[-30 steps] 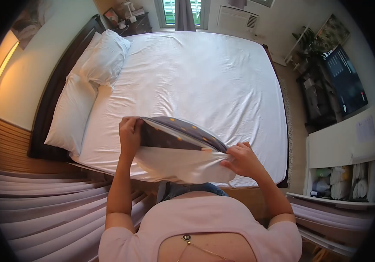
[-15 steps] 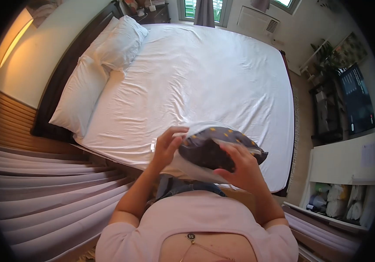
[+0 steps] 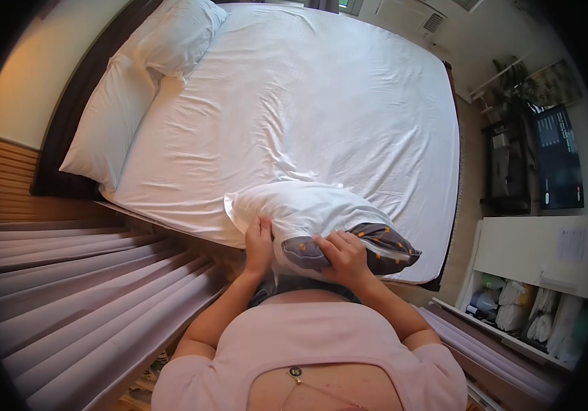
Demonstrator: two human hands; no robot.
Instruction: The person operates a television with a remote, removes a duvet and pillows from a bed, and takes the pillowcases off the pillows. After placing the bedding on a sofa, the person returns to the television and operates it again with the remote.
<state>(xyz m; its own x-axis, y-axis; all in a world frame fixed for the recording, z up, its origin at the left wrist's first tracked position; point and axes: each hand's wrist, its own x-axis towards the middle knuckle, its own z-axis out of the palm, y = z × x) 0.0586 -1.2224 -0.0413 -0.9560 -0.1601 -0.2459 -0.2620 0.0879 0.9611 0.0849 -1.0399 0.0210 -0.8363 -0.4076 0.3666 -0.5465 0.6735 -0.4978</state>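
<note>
Apparently for steadiness, left hand (image 3: 259, 245) pinches the white cover (image 3: 308, 204) at its side; right hand (image 3: 347, 259) rests fingers on the grey patterned cushion (image 3: 394, 257), closure unclear. Cushion protrudes beside right grip; bed (image 3: 349, 116) beyond both, probably lending support.

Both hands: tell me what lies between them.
In the head view, parts of the white case and the grey pillow lie between the left hand and the right hand.

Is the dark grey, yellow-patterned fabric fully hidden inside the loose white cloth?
No, the dark grey fabric shows beyond the edge of the white cloth, on both sides of the right hand.
</note>
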